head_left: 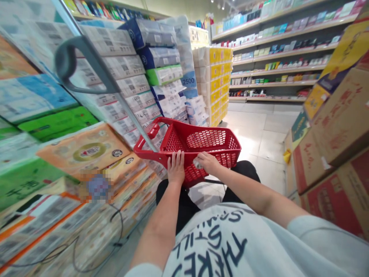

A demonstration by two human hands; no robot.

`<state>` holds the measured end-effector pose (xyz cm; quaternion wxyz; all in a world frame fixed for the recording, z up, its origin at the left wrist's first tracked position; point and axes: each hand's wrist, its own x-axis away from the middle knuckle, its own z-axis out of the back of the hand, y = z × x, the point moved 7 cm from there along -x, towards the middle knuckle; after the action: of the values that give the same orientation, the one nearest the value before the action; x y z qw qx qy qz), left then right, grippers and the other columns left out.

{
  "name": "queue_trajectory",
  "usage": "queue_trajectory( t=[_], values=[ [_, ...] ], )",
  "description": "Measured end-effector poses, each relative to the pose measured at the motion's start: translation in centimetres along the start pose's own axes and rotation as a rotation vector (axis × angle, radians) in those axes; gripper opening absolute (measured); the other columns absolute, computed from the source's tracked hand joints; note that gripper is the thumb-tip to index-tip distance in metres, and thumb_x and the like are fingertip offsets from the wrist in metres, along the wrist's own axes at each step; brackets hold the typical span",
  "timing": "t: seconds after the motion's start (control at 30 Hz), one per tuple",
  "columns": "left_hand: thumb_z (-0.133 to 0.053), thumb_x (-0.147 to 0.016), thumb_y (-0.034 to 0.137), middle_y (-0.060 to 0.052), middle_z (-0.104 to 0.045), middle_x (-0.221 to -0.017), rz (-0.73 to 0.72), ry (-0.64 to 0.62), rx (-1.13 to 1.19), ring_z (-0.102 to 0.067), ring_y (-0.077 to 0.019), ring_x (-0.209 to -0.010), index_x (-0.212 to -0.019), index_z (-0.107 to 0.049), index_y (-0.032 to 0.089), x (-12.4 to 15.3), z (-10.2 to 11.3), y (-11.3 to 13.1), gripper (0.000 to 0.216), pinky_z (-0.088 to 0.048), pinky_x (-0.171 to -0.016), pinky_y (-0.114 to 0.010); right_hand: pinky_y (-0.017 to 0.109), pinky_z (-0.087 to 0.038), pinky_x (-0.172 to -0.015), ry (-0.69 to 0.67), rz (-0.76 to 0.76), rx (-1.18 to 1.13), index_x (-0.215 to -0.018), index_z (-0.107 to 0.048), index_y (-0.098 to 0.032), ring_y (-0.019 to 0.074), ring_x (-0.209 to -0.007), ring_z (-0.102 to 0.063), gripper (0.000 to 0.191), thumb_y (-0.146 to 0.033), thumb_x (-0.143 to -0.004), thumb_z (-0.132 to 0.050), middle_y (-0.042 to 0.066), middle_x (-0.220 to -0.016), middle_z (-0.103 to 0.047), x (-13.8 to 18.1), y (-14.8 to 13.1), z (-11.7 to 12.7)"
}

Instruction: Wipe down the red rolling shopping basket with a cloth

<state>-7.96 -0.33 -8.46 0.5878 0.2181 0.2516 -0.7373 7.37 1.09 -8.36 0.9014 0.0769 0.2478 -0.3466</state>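
A red plastic shopping basket cart (191, 175) stands before me between my knees, its perforated walls facing up and its visible inside bare. My left hand (176, 169) rests against its near side, fingers stretched over the wall just below the rim. A little to the right, my right hand (210, 163) pinches a small crumpled white wipe (197, 163) against the same side. Whether it is cloth or paper I cannot tell. From the cart's left end a metal pole rises to a grey loop handle (108, 79), away from both hands.
Stacked tissue packs (127, 71) crowd the left, with orange packs (89, 148) nearest. A loose black cable (122, 227) hangs at the lower left. Cardboard boxes (340, 115) line the right. Tiled floor (259, 130) leads to product shelves (276, 69) at the back.
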Motion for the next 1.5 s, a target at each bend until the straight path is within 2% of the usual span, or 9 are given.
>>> queue_trajectory(
  t=[0.2, 0.4, 0.47, 0.63, 0.87, 1.07, 1.33, 1.4, 1.5],
  values=[
    [-0.037, -0.088, 0.011, -0.010, -0.034, -0.152, 0.004, -0.006, -0.012, -0.018, -0.0259, -0.145, -0.148, -0.028, 0.017, -0.1, 0.1, 0.0, 0.060, -0.018, -0.117, -0.051, 0.029, -0.047, -0.078, -0.239, -0.180, -0.012, -0.108, -0.066, -0.018, 0.0226, -0.105, -0.047, 0.025, -0.015, -0.090, -0.048, 0.010, -0.109, -0.058, 4.6, 1.9, -3.7],
    [-0.038, -0.088, 0.010, -0.012, -0.037, -0.150, 0.038, 0.018, 0.032, -0.019, -0.0273, -0.144, -0.147, -0.030, 0.016, -0.3, 0.5, 0.3, 0.060, -0.017, -0.116, -0.053, 0.033, -0.044, -0.091, 0.005, -0.101, -0.026, -0.116, -0.063, -0.017, 0.0219, -0.106, -0.047, 0.033, -0.009, -0.090, -0.044, 0.011, -0.112, -0.057, 2.2, 2.4, -0.3],
    [-0.038, -0.087, 0.010, -0.013, -0.037, -0.150, 0.042, 0.013, 0.045, -0.019, -0.0271, -0.144, -0.147, -0.030, 0.016, -0.3, 0.6, 0.4, 0.061, -0.017, -0.116, -0.053, 0.033, -0.044, -0.090, -0.006, -0.109, -0.030, -0.117, -0.062, -0.017, 0.0221, -0.106, -0.047, 0.034, -0.009, -0.089, -0.045, 0.011, -0.113, -0.056, 2.7, 2.8, -0.6],
    [-0.038, -0.087, 0.010, -0.013, -0.038, -0.149, 0.035, 0.019, 0.050, -0.020, -0.0266, -0.144, -0.146, -0.032, 0.016, -0.3, 0.5, 0.2, 0.060, -0.017, -0.117, -0.052, 0.028, -0.047, -0.078, -0.174, -0.215, -0.011, -0.110, -0.065, -0.018, 0.0218, -0.104, -0.048, 0.028, -0.012, -0.088, -0.050, 0.010, -0.108, -0.058, 5.7, 3.7, -3.0],
    [-0.038, -0.088, 0.012, -0.013, -0.037, -0.150, 0.031, 0.044, 0.039, -0.016, -0.0288, -0.145, -0.146, -0.033, 0.013, -0.3, 0.2, 0.3, 0.058, -0.016, -0.117, -0.054, 0.033, -0.044, -0.092, 0.066, -0.173, -0.038, -0.119, -0.062, -0.016, 0.0220, -0.109, -0.046, 0.035, -0.009, -0.091, -0.043, 0.011, -0.116, -0.056, 3.3, 3.8, 0.8],
    [-0.039, -0.088, 0.011, -0.013, -0.037, -0.150, 0.020, 0.034, 0.028, -0.017, -0.0276, -0.145, -0.146, -0.032, 0.014, -0.3, 0.2, 0.2, 0.059, -0.016, -0.117, -0.053, 0.030, -0.048, -0.083, -0.162, -0.311, -0.053, -0.117, -0.063, -0.019, 0.0221, -0.111, -0.047, 0.030, -0.014, -0.090, -0.050, 0.011, -0.116, -0.057, 7.2, 5.6, -2.8],
    [-0.039, -0.088, 0.011, -0.014, -0.036, -0.150, 0.033, 0.036, 0.048, -0.016, -0.0281, -0.145, -0.147, -0.030, 0.015, -0.3, -0.3, 0.0, 0.060, -0.015, -0.117, -0.055, 0.032, -0.045, -0.092, 0.052, -0.266, -0.033, -0.115, -0.064, -0.017, 0.0222, -0.109, -0.047, 0.032, -0.009, -0.089, -0.046, 0.011, -0.115, -0.057, 5.0, 5.9, 0.8],
    [-0.039, -0.087, 0.011, -0.013, -0.036, -0.150, 0.030, 0.029, 0.052, -0.017, -0.0277, -0.145, -0.147, -0.030, 0.016, -0.2, -0.3, 0.0, 0.060, -0.015, -0.117, -0.054, 0.032, -0.045, -0.092, 0.009, -0.295, -0.034, -0.118, -0.063, -0.018, 0.0223, -0.111, -0.046, 0.034, -0.010, -0.089, -0.047, 0.011, -0.116, -0.056, 5.9, 6.3, 0.0],
    [-0.038, -0.088, 0.010, -0.013, -0.036, -0.150, 0.028, 0.030, 0.046, -0.018, -0.0274, -0.144, -0.147, -0.031, 0.016, -0.2, -0.2, 0.0, 0.060, -0.015, -0.117, -0.054, 0.030, -0.047, -0.087, -0.140, -0.375, -0.047, -0.116, -0.064, -0.019, 0.0225, -0.111, -0.047, 0.032, -0.013, -0.088, -0.050, 0.010, -0.114, -0.058, 8.5, 7.1, -2.5]
  ],
)
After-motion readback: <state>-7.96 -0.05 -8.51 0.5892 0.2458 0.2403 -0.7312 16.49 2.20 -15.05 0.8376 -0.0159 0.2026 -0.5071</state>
